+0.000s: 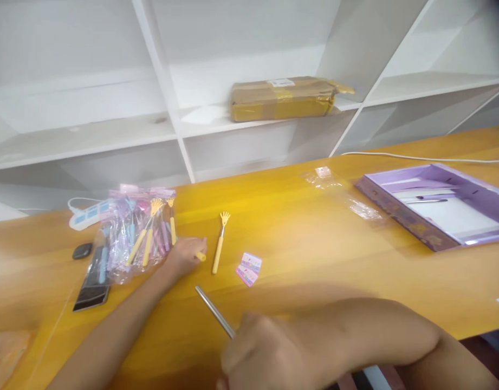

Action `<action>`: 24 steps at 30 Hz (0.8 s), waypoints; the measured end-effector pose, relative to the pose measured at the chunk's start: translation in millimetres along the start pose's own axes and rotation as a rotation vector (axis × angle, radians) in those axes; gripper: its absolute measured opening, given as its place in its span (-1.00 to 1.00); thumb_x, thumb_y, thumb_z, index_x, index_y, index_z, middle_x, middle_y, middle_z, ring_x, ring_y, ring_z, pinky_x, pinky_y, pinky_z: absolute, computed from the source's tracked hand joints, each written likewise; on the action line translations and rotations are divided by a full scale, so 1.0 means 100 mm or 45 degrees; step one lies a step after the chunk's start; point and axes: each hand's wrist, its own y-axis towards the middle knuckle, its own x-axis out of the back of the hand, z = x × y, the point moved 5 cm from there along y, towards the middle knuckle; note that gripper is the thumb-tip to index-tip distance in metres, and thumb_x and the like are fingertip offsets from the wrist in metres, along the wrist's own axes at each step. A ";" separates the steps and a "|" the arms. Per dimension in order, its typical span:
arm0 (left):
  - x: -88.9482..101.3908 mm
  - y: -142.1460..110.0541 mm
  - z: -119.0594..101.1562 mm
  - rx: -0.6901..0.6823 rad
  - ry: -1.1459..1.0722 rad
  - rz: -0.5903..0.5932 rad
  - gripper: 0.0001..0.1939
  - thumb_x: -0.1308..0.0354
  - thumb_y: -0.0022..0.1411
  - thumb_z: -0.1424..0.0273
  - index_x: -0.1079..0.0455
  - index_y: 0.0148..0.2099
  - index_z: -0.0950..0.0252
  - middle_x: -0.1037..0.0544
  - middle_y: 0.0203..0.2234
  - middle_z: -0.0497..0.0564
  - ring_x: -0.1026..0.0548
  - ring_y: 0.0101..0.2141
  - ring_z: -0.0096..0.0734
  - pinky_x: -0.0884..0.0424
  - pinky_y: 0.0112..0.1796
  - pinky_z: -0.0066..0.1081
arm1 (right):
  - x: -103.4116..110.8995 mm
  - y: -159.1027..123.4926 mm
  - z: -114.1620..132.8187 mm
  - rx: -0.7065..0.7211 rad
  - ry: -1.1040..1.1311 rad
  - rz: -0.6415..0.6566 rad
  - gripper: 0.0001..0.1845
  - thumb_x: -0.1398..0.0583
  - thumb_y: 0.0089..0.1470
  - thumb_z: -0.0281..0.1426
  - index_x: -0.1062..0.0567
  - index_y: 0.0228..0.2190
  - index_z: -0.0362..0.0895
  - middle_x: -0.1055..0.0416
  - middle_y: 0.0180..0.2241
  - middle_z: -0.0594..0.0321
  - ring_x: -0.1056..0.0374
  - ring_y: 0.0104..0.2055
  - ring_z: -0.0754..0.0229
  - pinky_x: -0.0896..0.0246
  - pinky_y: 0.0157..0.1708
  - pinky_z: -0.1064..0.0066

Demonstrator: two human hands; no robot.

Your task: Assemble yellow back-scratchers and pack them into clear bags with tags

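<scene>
My left hand (186, 255) is closed near the plastic bag, and a short yellow handle end (200, 256) sticks out of its grip. Just right of it lies a yellow hand-shaped back scratcher (218, 254) with a metal shaft. In the foreground my right hand (261, 352) is closed round a thin silver rod (214, 311), which points up and left; motion blurs this hand. Several yellow, blue and purple back scratchers lie on and in the clear plastic bag (119, 271). Two small printed cards (249, 268) rest on the table between the hands.
A purple box (420, 230) holding papers and a pen stands at right. Crumpled clear wrappers (365, 210) lie beside it. At left are a phone (91, 298), a small black case (82, 251) and a power strip (84, 218). A taped carton (282, 100) sits on the white shelf.
</scene>
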 end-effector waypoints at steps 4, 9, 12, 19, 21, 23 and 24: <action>-0.07 0.00 0.06 0.207 0.013 -0.050 -0.59 0.02 0.44 0.48 -0.11 -0.52 0.22 -0.27 -0.66 -0.12 -0.20 -0.60 -0.46 -0.06 -0.45 -0.35 | 0.41 0.01 0.17 -0.176 -0.126 0.201 -0.58 -0.26 0.29 -0.49 -0.17 -0.51 -0.10 -0.31 -0.42 0.32 -0.22 -0.39 0.35 -0.12 -0.41 0.50; -0.18 0.01 0.00 0.423 0.002 0.111 -0.68 -0.05 0.34 0.44 -0.06 -0.46 0.19 -0.28 -0.62 -0.14 -0.27 -0.56 -0.42 -0.06 -0.44 -0.36 | 1.33 -0.26 -0.26 -0.797 -0.402 -0.321 -0.63 -0.01 0.48 -0.24 -0.50 -0.27 -0.13 -0.48 -0.25 0.18 -0.38 -0.26 0.24 -0.27 -0.24 0.41; -0.19 0.03 0.00 0.522 -0.052 0.162 -0.67 -0.05 0.32 0.44 0.00 -0.45 0.18 -0.23 -0.63 -0.16 -0.27 -0.57 -0.41 -0.05 -0.44 -0.36 | 1.89 -0.66 -0.61 -1.288 -0.523 -0.576 -0.55 -0.10 0.40 -0.08 -0.50 -0.39 -0.14 -0.49 -0.42 0.24 -0.36 -0.40 0.28 -0.16 -0.42 0.46; -0.18 0.05 0.03 0.529 -0.135 0.149 -0.70 -0.06 0.26 0.47 -0.03 -0.46 0.18 -0.21 -0.63 -0.17 -0.26 -0.56 -0.41 -0.07 -0.44 -0.36 | 2.59 -1.17 -0.81 -1.592 -0.628 -0.816 -0.90 -0.35 0.12 -0.39 -0.54 -0.33 -0.15 -0.58 -0.41 0.26 -0.51 -0.32 0.23 -0.22 -0.40 0.51; -0.18 0.05 0.03 0.527 -0.140 0.158 -0.70 -0.06 0.26 0.46 -0.03 -0.46 0.18 -0.21 -0.63 -0.17 -0.26 -0.56 -0.41 -0.08 -0.43 -0.36 | 2.67 -1.24 -0.81 -1.600 -0.667 -0.891 -0.90 -0.34 0.15 -0.40 -0.55 -0.29 -0.16 -0.59 -0.40 0.23 -0.51 -0.34 0.23 -0.24 -0.41 0.49; -0.18 0.06 0.03 0.527 -0.142 0.174 -0.69 -0.06 0.27 0.45 -0.02 -0.46 0.18 -0.21 -0.63 -0.17 -0.25 -0.56 -0.41 -0.07 -0.43 -0.35 | 2.71 -1.30 -0.86 -1.626 -0.729 -0.920 -0.86 -0.34 0.18 -0.35 -0.56 -0.32 -0.18 -0.59 -0.40 0.19 -0.50 -0.38 0.24 -0.24 -0.43 0.48; -0.18 0.06 0.02 0.524 -0.144 0.183 -0.69 -0.05 0.28 0.45 -0.01 -0.46 0.18 -0.20 -0.63 -0.18 -0.25 -0.57 -0.41 -0.07 -0.43 -0.35 | 2.73 -1.33 -0.90 -1.652 -0.767 -0.911 -0.82 -0.34 0.19 -0.32 -0.56 -0.36 -0.19 -0.59 -0.40 0.18 -0.48 -0.41 0.25 -0.23 -0.45 0.47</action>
